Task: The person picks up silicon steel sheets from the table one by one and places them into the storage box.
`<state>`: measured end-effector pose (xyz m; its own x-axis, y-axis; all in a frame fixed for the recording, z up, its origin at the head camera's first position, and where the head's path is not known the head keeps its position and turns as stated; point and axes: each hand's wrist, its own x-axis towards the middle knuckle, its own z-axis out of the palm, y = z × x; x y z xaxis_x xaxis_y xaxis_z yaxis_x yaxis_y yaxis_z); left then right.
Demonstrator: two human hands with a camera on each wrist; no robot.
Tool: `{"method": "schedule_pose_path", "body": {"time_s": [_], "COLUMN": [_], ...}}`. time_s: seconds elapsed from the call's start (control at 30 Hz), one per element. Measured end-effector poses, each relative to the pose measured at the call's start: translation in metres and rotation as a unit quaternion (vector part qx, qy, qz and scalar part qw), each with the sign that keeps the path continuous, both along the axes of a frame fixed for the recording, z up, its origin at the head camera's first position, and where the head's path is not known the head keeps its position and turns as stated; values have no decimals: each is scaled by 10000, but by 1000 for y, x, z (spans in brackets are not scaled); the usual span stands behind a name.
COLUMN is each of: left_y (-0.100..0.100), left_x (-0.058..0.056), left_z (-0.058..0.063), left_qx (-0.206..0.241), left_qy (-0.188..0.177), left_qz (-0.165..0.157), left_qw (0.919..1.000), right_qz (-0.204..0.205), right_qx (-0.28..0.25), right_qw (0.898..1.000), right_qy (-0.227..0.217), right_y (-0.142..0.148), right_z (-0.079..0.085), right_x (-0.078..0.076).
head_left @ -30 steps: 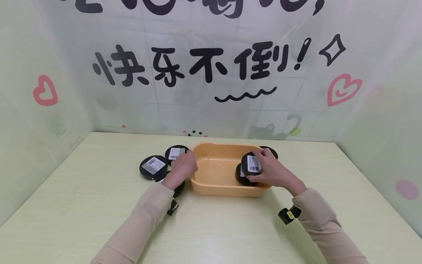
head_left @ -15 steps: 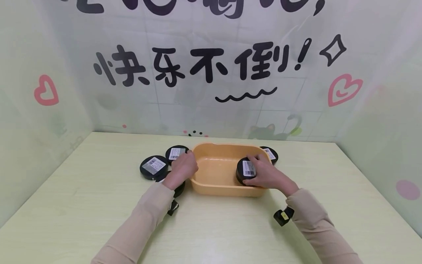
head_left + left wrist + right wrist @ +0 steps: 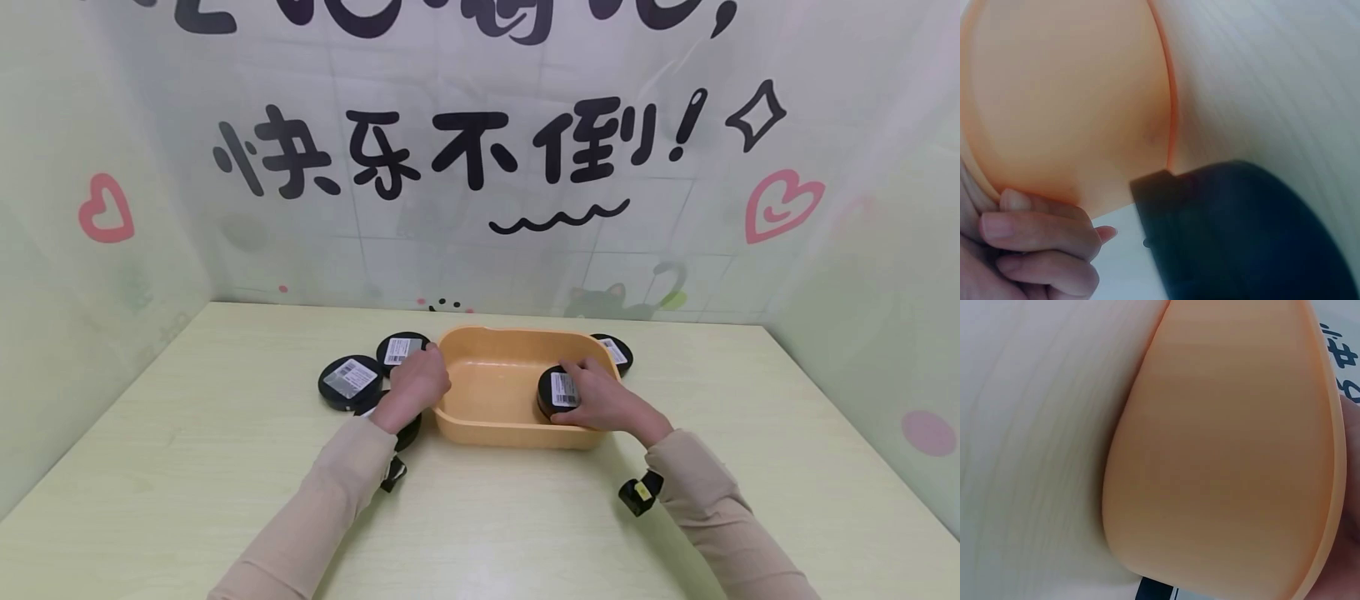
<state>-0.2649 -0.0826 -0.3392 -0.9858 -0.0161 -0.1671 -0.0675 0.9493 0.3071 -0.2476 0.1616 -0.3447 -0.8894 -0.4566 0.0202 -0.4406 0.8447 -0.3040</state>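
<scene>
Booth-like setting: printed walls [image 3: 465, 258], table [image 3: 517, 517]

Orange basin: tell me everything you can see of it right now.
The orange basin is an open rectangular tub with rounded corners, a thin rim and smooth, plastic-looking walls. It stands upright on the pale table. The left hand grips its left rim; inside its right end, the right hand holds a black disc. Whether that hand touches the basin is unclear.

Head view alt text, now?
A person's right hand holds a labelled black disc inside an orange basin; the left hand grips its left end. More discs lie on the table, left of the basin and behind its right end.
</scene>
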Motion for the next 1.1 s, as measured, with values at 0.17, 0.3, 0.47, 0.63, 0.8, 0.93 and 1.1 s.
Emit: {"method": "schedule_pose_path", "body": {"time_s": [0.17, 0.3, 0.47, 0.63, 0.8, 0.93, 1.1], "left_y": [0, 0, 0, 0, 0, 0, 0], "left_x": [0, 0, 0, 0, 0, 0, 0], "left_z": [0, 0, -1, 0, 0, 0, 0], "left_qx": [0, 14, 21, -6, -4, -27, -7], "left_qy": [16, 17, -2, -17, -39, -21, 14], "left_qz": [1, 9, 18, 23, 10, 2, -4], "left_qw": [10000, 10000, 10000, 10000, 10000, 10000, 10000], "right_qz": [3, -26, -38, -39, -60, -112, -216], "right_qx": [30, 193, 371, 314, 241, 249, 241], "right_qw": [9999, 9994, 9988, 9992, 9996, 9995, 9992], "right_qy": [-128, -270, -322, -224, -128, -169, -253], "right_y": [-1, -2, -2, -3, -2, -3, -4], "right_z": [1, 3, 5, 4, 0, 0, 0], "right_x": [-1, -1, -1, -1, -3, -4, -6]}}
